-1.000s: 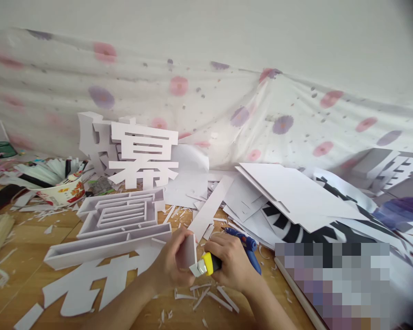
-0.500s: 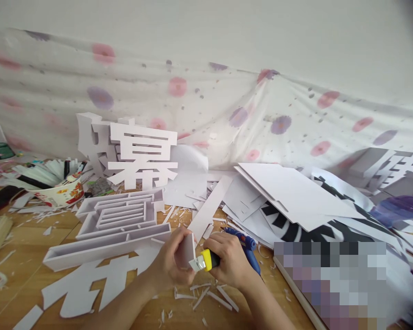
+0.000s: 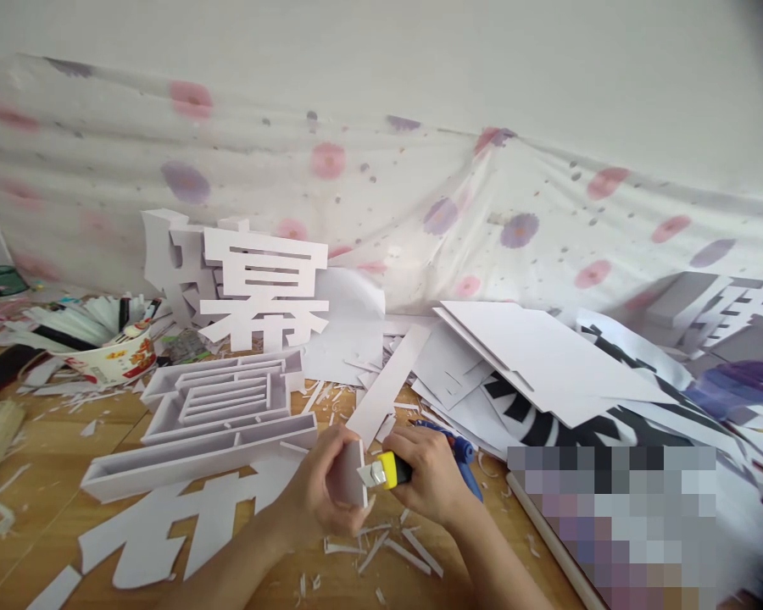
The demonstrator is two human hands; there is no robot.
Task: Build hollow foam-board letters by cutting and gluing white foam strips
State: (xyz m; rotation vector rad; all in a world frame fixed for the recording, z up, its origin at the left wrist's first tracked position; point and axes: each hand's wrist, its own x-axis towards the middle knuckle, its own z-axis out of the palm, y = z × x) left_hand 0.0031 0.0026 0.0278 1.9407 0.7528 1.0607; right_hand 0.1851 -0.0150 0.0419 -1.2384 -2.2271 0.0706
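Note:
My left hand (image 3: pixel 331 483) is closed around a small white foam board piece (image 3: pixel 354 474), its cut edge turned to the right. In my right hand (image 3: pixel 431 474) is a yellow and black utility knife (image 3: pixel 389 471). Its blade points left and meets the edge of the piece. Behind the right hand lies a blue hot glue gun (image 3: pixel 463 449), partly covered by that hand. To the left stands an open-topped white foam letter frame (image 3: pixel 197 457) with thin inner walls. Flat cut-out white shapes (image 3: pixel 146 542) lie in front of it.
A finished white character (image 3: pixel 264 288) leans near the flower-patterned sheet. A paper bowl of strips (image 3: pixel 118 360) sits at the left. White boards (image 3: pixel 547 356) are stacked over black-printed paper on the right. Offcuts (image 3: pixel 413 551) are scattered across the wooden table.
The knife blade has moved up along the edge of the foam board piece. Both hands have shifted slightly to the right.

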